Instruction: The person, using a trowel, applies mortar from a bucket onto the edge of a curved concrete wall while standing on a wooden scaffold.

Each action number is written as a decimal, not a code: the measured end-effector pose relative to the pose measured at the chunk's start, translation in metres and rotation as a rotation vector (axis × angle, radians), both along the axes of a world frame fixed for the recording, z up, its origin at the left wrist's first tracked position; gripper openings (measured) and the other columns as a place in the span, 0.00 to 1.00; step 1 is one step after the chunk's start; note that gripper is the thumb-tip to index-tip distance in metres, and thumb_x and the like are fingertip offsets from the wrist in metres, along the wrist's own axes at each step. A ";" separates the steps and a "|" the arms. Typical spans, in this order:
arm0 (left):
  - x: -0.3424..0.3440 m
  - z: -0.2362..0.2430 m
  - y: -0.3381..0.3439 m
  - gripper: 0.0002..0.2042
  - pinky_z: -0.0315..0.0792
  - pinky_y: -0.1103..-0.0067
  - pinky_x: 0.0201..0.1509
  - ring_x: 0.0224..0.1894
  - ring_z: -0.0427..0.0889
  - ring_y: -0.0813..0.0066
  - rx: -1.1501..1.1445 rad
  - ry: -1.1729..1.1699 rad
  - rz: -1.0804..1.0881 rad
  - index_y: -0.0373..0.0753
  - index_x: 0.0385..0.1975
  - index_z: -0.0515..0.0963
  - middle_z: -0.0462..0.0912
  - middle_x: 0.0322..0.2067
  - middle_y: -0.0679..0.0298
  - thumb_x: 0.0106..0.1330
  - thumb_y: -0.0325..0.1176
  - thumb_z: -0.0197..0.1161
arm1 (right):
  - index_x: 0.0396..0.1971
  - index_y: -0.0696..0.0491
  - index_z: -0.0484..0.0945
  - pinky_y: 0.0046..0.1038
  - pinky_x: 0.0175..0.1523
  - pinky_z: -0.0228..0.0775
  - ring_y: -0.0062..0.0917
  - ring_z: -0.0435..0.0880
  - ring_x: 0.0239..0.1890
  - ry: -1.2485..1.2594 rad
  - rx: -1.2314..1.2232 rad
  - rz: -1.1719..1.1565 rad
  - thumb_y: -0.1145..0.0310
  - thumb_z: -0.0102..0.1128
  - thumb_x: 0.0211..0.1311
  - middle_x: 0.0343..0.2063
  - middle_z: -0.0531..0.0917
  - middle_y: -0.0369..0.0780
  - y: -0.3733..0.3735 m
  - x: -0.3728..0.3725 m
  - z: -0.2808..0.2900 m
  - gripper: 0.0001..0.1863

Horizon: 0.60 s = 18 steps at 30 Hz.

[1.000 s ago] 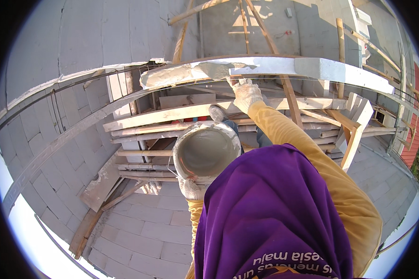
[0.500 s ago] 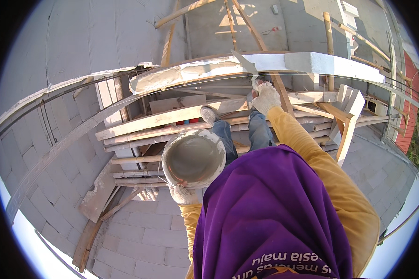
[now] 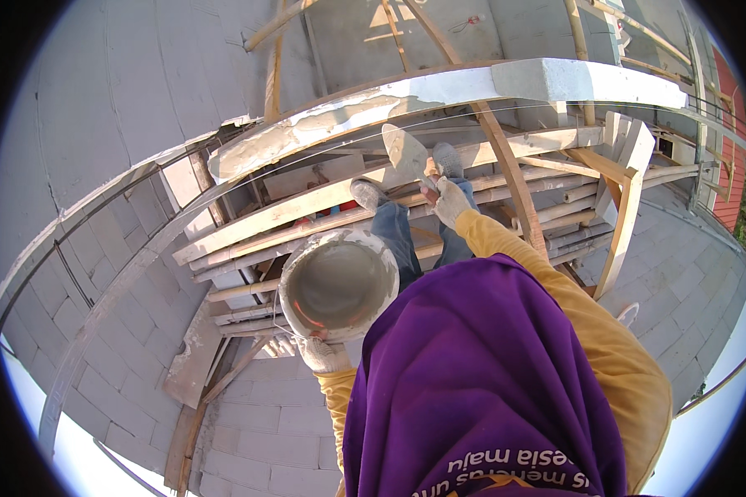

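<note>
My left hand (image 3: 324, 354), in a pale knitted glove, grips the near rim of a round bucket (image 3: 294, 330). Grey wet mortar (image 3: 336, 286) lies inside it. A trowel (image 3: 405, 152) is in my gloved right hand (image 3: 447, 199), its fingers wrapped round the handle. The blade points away and left, smeared with mortar, and hangs just short of a long white ledge (image 3: 456, 85). Patchy wet mortar (image 3: 307, 132) coats the left part of that ledge.
My shoes (image 3: 367, 194) stand among bamboo poles and wooden planks (image 3: 290, 217). A taut string (image 3: 506, 108) runs along the ledge. A slanting timber (image 3: 510, 178) stands right of my right hand, with a wooden frame (image 3: 622, 224) farther right. Grey block walls (image 3: 265, 414) drop below.
My right hand has drawn the trowel back from the ledge, nearer to me and leftward. The left hand still holds the bucket; the view has shifted slightly.
</note>
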<state>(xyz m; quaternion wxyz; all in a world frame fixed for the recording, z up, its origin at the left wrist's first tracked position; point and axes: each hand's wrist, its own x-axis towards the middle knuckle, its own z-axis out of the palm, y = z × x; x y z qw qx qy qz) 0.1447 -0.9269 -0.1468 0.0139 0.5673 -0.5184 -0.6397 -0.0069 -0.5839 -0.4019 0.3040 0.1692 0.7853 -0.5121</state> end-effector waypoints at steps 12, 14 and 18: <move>0.003 -0.010 -0.004 0.10 0.71 0.72 0.46 0.39 0.78 0.68 -0.445 -0.159 -0.401 0.34 0.40 0.80 0.82 0.35 0.58 0.63 0.31 0.62 | 0.48 0.55 0.67 0.47 0.45 0.72 0.53 0.80 0.41 0.217 0.479 0.121 0.64 0.63 0.55 0.36 0.78 0.54 -0.076 -0.100 0.050 0.23; -0.014 0.002 0.003 0.23 0.73 0.74 0.53 0.49 0.75 0.69 0.030 -0.047 0.044 0.35 0.57 0.69 0.73 0.50 0.60 0.57 0.24 0.54 | 0.48 0.56 0.68 0.46 0.45 0.72 0.51 0.79 0.43 0.267 0.622 0.143 0.65 0.63 0.55 0.39 0.77 0.52 -0.097 -0.105 0.017 0.22; -0.002 -0.004 -0.011 0.15 0.72 0.72 0.50 0.42 0.76 0.69 -0.067 -0.144 -0.005 0.34 0.47 0.75 0.79 0.40 0.59 0.60 0.27 0.61 | 0.51 0.51 0.69 0.43 0.54 0.68 0.41 0.76 0.53 0.106 0.666 0.408 0.65 0.65 0.51 0.48 0.75 0.46 -0.112 -0.088 -0.026 0.26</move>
